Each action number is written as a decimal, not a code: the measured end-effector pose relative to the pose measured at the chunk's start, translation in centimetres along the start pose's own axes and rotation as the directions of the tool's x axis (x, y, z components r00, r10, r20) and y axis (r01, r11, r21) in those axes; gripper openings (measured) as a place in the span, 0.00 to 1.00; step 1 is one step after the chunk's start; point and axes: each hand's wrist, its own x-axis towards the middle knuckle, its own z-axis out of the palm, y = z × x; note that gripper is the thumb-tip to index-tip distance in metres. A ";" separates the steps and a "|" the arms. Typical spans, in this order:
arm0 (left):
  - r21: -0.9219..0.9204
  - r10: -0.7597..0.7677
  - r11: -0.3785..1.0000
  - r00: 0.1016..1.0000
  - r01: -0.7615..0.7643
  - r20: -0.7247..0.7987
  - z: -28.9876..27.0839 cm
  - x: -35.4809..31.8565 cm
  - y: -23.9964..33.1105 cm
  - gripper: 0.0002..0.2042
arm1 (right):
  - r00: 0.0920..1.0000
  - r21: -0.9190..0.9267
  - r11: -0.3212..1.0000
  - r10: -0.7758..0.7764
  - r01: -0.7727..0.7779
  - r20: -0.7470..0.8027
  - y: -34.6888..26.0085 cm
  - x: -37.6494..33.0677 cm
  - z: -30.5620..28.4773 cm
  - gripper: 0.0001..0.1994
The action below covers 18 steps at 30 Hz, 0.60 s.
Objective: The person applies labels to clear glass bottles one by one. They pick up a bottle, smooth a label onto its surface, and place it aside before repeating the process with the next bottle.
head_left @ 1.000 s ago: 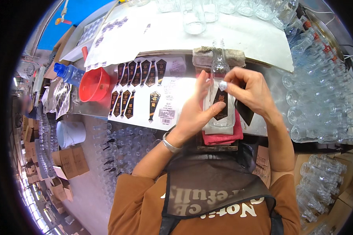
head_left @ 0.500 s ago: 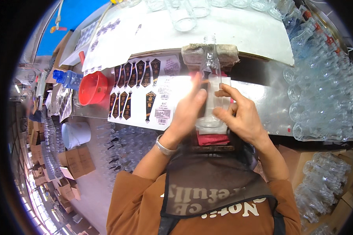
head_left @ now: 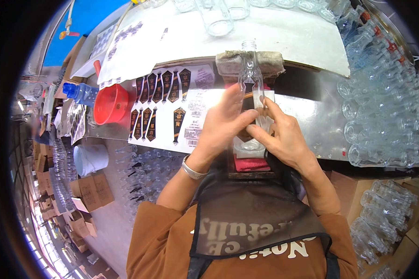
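Note:
A clear glass bottle (head_left: 250, 69) lies with its neck pointing away from me, resting on a folded cloth pad. A black tie-shaped label (head_left: 248, 103) sits along its front. My left hand (head_left: 221, 122) is closed along the bottle's left side, its thumb across the label. My right hand (head_left: 286, 134) grips the bottle's right side, thumb and fingertips against the lower body. The thumbs nearly meet over the label and hide part of it. A label sheet (head_left: 165, 135) with several similar black labels lies left of the hands.
A red bowl (head_left: 111, 105) and a blue-capped bottle (head_left: 84, 94) stand left of the label sheet. Rows of glass bottles (head_left: 381, 111) fill the table's right side. Bottles in a cardboard box (head_left: 381, 218) are at lower right. A white bucket (head_left: 91, 159) stands on the floor.
The black label now shows along the bottle's front, where the glass looked mostly clear before. My left thumb has moved right, across the bottle, and my right hand has closed in on it.

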 end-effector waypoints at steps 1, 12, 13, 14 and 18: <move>0.006 0.022 1.000 1.000 -0.022 -0.001 0.3 0.0 0.0 0.40 | 1.000 0.016 1.000 -0.009 0.009 -0.002 1.1 -0.1 0.2 0.35; 0.617 0.447 0.608 0.858 -0.499 0.254 -1.3 0.9 0.7 0.29 | 0.998 0.005 1.000 0.017 -0.017 -0.053 1.0 -0.6 0.8 0.35; 0.621 0.447 0.604 0.858 -0.499 0.255 -1.2 1.1 0.7 0.29 | 0.998 -0.002 0.999 0.046 -0.046 -0.051 0.8 -0.5 0.8 0.34; 0.625 0.447 0.600 0.857 -0.499 0.255 -1.2 1.3 0.8 0.29 | 0.996 -0.009 0.997 0.075 -0.075 -0.049 0.7 -0.4 0.8 0.34; 0.621 0.439 0.608 0.861 -0.495 0.256 -1.4 1.6 0.8 0.30 | 0.997 0.009 0.999 0.052 -0.051 -0.064 1.1 -0.4 1.0 0.32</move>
